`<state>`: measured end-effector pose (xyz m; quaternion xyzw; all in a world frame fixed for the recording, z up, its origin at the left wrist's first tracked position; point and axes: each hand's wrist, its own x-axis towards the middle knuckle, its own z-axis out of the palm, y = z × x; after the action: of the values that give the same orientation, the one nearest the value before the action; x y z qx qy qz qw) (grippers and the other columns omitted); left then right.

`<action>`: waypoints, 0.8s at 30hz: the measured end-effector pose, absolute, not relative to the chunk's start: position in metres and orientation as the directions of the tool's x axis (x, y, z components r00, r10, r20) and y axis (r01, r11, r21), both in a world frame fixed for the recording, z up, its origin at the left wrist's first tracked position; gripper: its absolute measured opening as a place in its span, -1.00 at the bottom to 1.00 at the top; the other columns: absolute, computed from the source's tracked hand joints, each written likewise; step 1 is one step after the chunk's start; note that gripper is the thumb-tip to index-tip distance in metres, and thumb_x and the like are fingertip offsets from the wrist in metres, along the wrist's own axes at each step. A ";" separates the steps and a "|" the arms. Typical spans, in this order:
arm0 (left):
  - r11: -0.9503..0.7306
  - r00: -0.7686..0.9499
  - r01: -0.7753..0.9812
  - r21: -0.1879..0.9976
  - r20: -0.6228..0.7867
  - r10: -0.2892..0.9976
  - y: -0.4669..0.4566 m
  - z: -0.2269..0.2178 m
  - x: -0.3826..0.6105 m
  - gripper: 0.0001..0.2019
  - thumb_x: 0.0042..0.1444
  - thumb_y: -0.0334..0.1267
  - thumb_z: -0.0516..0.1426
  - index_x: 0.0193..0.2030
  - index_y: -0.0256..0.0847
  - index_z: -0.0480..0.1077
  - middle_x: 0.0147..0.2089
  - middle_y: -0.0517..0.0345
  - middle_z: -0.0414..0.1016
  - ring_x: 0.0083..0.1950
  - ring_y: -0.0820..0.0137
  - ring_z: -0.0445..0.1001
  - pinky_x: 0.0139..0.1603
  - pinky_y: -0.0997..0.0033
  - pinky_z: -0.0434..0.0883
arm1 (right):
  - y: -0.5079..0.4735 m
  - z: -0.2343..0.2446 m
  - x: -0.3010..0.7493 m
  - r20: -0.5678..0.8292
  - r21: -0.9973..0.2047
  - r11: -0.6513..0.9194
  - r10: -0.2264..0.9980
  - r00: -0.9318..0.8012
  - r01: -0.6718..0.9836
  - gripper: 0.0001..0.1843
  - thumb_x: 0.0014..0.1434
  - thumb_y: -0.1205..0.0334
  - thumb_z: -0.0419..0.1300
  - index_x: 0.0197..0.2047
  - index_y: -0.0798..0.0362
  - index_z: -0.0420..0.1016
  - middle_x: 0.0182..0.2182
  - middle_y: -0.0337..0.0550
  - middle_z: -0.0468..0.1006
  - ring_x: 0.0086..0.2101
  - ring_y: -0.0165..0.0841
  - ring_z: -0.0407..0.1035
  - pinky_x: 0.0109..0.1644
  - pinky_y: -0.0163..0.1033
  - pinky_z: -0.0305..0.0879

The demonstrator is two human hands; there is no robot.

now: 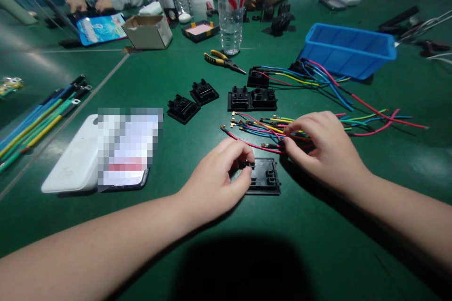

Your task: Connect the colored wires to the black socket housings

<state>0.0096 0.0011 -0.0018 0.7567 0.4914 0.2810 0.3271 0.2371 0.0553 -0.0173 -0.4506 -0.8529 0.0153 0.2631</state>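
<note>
a: what's it all sitting on?
b: a dark green counter (pixel 141 84) in a grey-walled room, with other people seated along its far edge.
a: and the left hand?
b: the left hand (pixel 219 174) is curled narrow, fingertips and thumb clamped on the left edge of a black housing (pixel 264 179). that lies flat on the counter, right in front of the person.
a: the right hand?
b: the right hand (pixel 319 143) sits just beside the housing's far right corner, fingers bent down. thumb and forefinger are pinched on the loose wires (pixel 261 127), a fan of red, yellow, blue and green strands with brass tips pointing left.
a: further out?
b: beyond the wires lies a joined pair of housings (pixel 251 99), and to their left are two single housings (pixel 192 101). behind them is a wired housing (pixel 257 76) whose leads run right, near a blue bin (pixel 348 49). yellow-handled pliers (pixel 222 60) lie near a water bottle (pixel 231 7). far left are a white slab (pixel 76 157) and a cable bundle (pixel 38 120).
</note>
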 end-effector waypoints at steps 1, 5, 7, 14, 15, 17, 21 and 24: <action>-0.304 0.359 0.559 0.771 0.105 0.927 0.001 -0.002 0.010 -0.90 0.12 -0.46 0.07 -0.25 -0.19 0.30 -0.25 0.19 0.35 -0.23 0.41 0.36 -0.21 0.41 0.33 | 0.056 -0.018 0.237 0.434 -0.252 0.599 0.772 -0.464 0.760 -0.95 0.19 0.22 0.16 -0.29 0.00 0.40 -0.29 -0.07 0.52 -0.21 -0.12 0.35 -0.13 0.03 0.22; -0.302 0.359 0.558 0.773 0.103 0.928 0.001 -0.002 0.010 -0.91 0.12 -0.45 0.07 -0.25 -0.20 0.31 -0.24 0.18 0.36 -0.23 0.40 0.36 -0.21 0.40 0.33 | 0.055 -0.020 0.236 0.404 -0.238 0.622 0.762 -0.506 0.746 -0.94 0.19 0.23 0.17 -0.31 0.01 0.44 -0.30 -0.06 0.53 -0.23 -0.14 0.35 -0.13 0.02 0.23; -0.299 0.356 0.557 0.775 0.102 0.929 0.002 -0.002 0.010 -0.91 0.12 -0.45 0.07 -0.25 -0.20 0.31 -0.24 0.18 0.36 -0.23 0.41 0.35 -0.22 0.41 0.32 | 0.055 -0.019 0.235 0.382 -0.260 0.628 0.764 -0.519 0.733 -0.93 0.19 0.25 0.16 -0.29 0.02 0.46 -0.26 -0.05 0.55 -0.20 -0.13 0.36 -0.10 0.04 0.24; -0.301 0.357 0.561 0.771 0.103 0.928 0.002 -0.001 0.010 -0.90 0.11 -0.47 0.06 -0.27 -0.20 0.30 -0.25 0.19 0.35 -0.24 0.42 0.35 -0.23 0.42 0.32 | 0.052 -0.018 0.233 0.341 -0.319 0.717 0.697 -0.631 0.620 -0.81 0.19 0.26 0.16 -0.13 0.05 0.53 -0.11 0.00 0.57 -0.08 -0.10 0.36 0.00 0.11 0.28; -0.299 0.356 0.563 0.771 0.101 0.929 0.002 -0.002 0.010 -0.90 0.11 -0.47 0.06 -0.27 -0.20 0.30 -0.25 0.19 0.35 -0.24 0.42 0.35 -0.23 0.41 0.32 | 0.051 -0.018 0.233 0.339 -0.319 0.724 0.690 -0.639 0.611 -0.79 0.18 0.27 0.17 -0.11 0.05 0.53 -0.09 0.01 0.57 -0.07 -0.09 0.36 0.01 0.12 0.28; -0.302 0.356 0.562 0.770 0.104 0.929 0.002 -0.002 0.010 -0.90 0.12 -0.46 0.06 -0.26 -0.19 0.30 -0.25 0.19 0.35 -0.24 0.41 0.35 -0.23 0.41 0.32 | 0.050 -0.019 0.233 0.335 -0.319 0.727 0.687 -0.645 0.608 -0.77 0.18 0.27 0.17 -0.09 0.04 0.53 -0.07 0.02 0.57 -0.06 -0.09 0.35 0.03 0.14 0.28; -0.305 0.357 0.556 0.773 0.108 0.928 0.003 -0.002 0.010 -0.90 0.12 -0.46 0.06 -0.26 -0.19 0.30 -0.25 0.19 0.35 -0.24 0.41 0.35 -0.23 0.41 0.31 | 0.050 -0.019 0.232 0.329 -0.309 0.717 0.697 -0.638 0.624 -0.77 0.21 0.26 0.16 -0.07 0.03 0.53 -0.05 0.02 0.55 -0.04 -0.09 0.34 0.05 0.14 0.27; -0.304 0.358 0.555 0.775 0.107 0.927 0.002 -0.001 0.010 -0.91 0.12 -0.46 0.07 -0.27 -0.21 0.31 -0.26 0.19 0.34 -0.24 0.42 0.34 -0.22 0.41 0.30 | 0.049 -0.019 0.232 0.318 -0.302 0.705 0.709 -0.629 0.642 -0.77 0.22 0.25 0.15 -0.07 0.05 0.54 -0.04 0.02 0.55 -0.04 -0.09 0.33 0.05 0.13 0.27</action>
<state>0.0101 0.0022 -0.0014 0.7558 0.4902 0.2839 0.3285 0.2319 0.0490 -0.0192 -0.3756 -0.8991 0.0802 0.2103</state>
